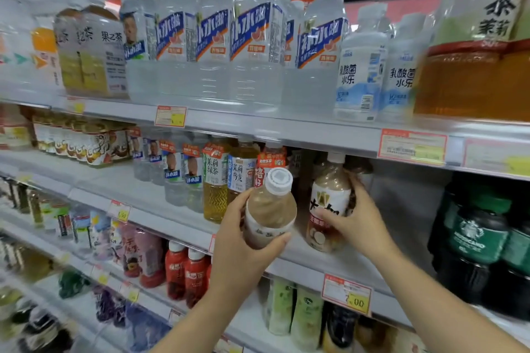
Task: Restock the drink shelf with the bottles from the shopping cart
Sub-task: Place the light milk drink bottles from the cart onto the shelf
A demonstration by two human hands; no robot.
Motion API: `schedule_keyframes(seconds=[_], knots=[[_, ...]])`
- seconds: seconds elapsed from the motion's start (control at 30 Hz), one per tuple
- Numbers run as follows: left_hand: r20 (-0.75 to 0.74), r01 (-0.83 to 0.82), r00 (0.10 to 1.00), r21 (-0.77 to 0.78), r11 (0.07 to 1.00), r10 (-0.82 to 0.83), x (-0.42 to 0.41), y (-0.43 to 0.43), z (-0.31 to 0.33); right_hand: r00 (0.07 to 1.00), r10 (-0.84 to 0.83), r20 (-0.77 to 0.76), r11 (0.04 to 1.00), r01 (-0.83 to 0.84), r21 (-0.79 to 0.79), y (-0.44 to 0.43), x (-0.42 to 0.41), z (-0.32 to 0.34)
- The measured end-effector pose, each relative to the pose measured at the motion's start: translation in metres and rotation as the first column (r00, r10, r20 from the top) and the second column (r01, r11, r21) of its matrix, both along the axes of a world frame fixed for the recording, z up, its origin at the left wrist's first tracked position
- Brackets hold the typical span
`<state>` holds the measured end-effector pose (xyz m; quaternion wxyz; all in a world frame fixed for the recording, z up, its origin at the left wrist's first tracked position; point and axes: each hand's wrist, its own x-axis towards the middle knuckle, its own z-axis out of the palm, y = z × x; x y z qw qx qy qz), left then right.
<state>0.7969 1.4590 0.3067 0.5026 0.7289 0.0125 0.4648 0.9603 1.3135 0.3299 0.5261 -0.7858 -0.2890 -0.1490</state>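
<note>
My left hand [241, 241] grips a beige milk-tea bottle [269, 206] with a white cap, held tilted toward me in front of the second shelf [304, 258]. My right hand [354, 215] grips a second milk-tea bottle [327, 198] of the same kind, which stands on that shelf board. Behind this bottle another like it is partly visible. The two held bottles are close together but apart. The shopping cart is out of view.
Green-tea and oolong bottles [226, 180] stand just left of my hands. Dark coffee bottles [481, 241] fill the shelf's right end, with a bare gap [401, 209] between. Large water bottles [249, 37] line the shelf above; red juice bottles [186, 275] sit below.
</note>
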Motion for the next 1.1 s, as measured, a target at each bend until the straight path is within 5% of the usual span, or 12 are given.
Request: schedule_keyframes(seconds=[0.47,0.6,0.7,0.77,0.87,1.1], knots=[[-0.036,0.041,0.998,-0.016,0.999,-0.042,-0.007,0.001,0.008,0.996,-0.091,0.0,0.985,0.09,-0.146,0.028,0.028,-0.011],[-0.044,0.108,0.993,-0.093,0.99,-0.112,-0.01,-0.011,0.01,0.994,0.098,-0.04,0.995,-0.097,0.017,-0.003,-0.02,-0.003],[-0.052,0.184,0.98,-0.103,0.978,-0.19,0.002,-0.029,0.018,0.926,0.376,-0.019,0.916,-0.375,-0.14,-0.033,-0.069,0.002],[-0.047,0.221,0.973,-0.102,0.97,-0.227,0.016,-0.05,0.02,0.907,0.422,-0.008,0.897,-0.418,-0.144,-0.036,-0.082,0.001],[-0.068,0.235,0.967,-0.14,0.962,-0.246,0.034,-0.081,0.019,0.944,0.329,0.033,0.942,-0.33,0.055,-0.041,-0.074,-0.003],[-0.348,0.344,0.887,0.059,0.937,-0.304,0.062,-0.064,0.014,0.993,0.113,0.014,0.993,-0.113,-0.04,-0.069,-0.025,-0.017]])
